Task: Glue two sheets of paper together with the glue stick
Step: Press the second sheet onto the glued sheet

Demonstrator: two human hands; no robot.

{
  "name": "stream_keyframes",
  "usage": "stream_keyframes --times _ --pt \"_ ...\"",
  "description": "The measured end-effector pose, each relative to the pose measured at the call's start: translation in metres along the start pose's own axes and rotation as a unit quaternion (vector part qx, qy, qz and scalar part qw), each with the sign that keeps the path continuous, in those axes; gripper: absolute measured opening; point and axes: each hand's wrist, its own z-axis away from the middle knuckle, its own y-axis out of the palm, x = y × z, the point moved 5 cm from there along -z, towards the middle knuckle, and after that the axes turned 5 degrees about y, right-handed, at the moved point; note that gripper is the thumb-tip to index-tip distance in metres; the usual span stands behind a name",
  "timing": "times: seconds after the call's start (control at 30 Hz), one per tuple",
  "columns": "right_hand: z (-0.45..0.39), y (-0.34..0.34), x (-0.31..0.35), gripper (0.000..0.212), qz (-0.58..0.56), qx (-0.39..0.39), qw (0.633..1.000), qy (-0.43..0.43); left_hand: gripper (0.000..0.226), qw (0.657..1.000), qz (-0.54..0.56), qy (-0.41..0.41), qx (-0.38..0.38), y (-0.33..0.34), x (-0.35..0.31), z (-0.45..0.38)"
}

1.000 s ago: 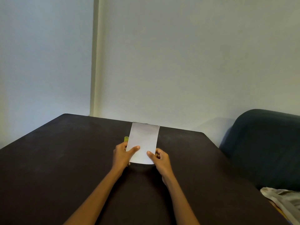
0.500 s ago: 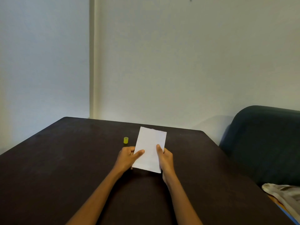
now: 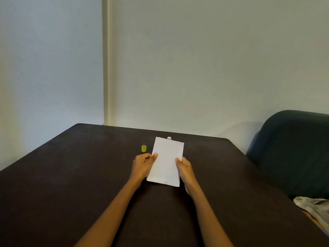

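Note:
A white sheet of paper [image 3: 166, 161] is held between both hands just above the dark table [image 3: 71, 175]. My left hand [image 3: 142, 165] pinches its left edge with the thumb on top. My right hand [image 3: 185, 169] grips the right edge, thumb over the paper. Whether it is one sheet or two stacked I cannot tell. A small yellow glue stick cap [image 3: 143, 148] stands on the table left of the paper. A small white tip [image 3: 169, 138], perhaps the glue stick, peeks out behind the paper's far edge.
A dark green sofa [image 3: 293, 148] stands at the table's right side, with a crumpled light cloth [image 3: 313, 207] at the table's right edge. Plain walls rise behind the table's far edge.
The paper has come down from upright to a flatter tilt and shifted slightly right. The yellow cap, earlier half hidden behind the sheet, now shows fully.

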Motion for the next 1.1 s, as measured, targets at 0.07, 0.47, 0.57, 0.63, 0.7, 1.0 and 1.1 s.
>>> stream_keyframes --times 0.07,0.47,0.57,0.63,0.7,1.0,1.1 --pt "-0.001 0.000 0.000 0.016 0.024 -0.011 1.000 0.001 0.041 1.000 -0.008 0.009 -0.001 0.000 0.001 -0.001" --pt "-0.015 -0.105 0.009 0.029 0.340 -0.228 0.911 -0.043 0.066 0.955 -0.264 0.089 0.104 0.093 -0.025 -0.002" --pt "-0.022 -0.125 0.004 0.021 0.393 -0.229 0.890 -0.026 0.076 0.929 -0.337 0.113 0.106 0.117 -0.028 -0.006" --pt "-0.027 -0.131 0.001 0.019 0.445 -0.238 0.863 -0.025 0.068 0.896 -0.405 0.154 0.095 0.124 -0.024 -0.009" --pt "-0.030 -0.130 0.000 0.022 0.522 -0.250 0.815 -0.022 0.050 0.856 -0.460 0.200 0.125 0.131 -0.019 -0.010" --pt "-0.036 -0.096 -0.015 0.050 0.613 -0.061 0.787 -0.033 0.059 0.810 -0.487 0.155 0.289 0.148 0.006 -0.010" --pt "-0.036 -0.106 -0.017 0.049 0.612 -0.081 0.787 0.006 0.060 0.807 -0.493 0.154 0.286 0.147 0.004 -0.010"
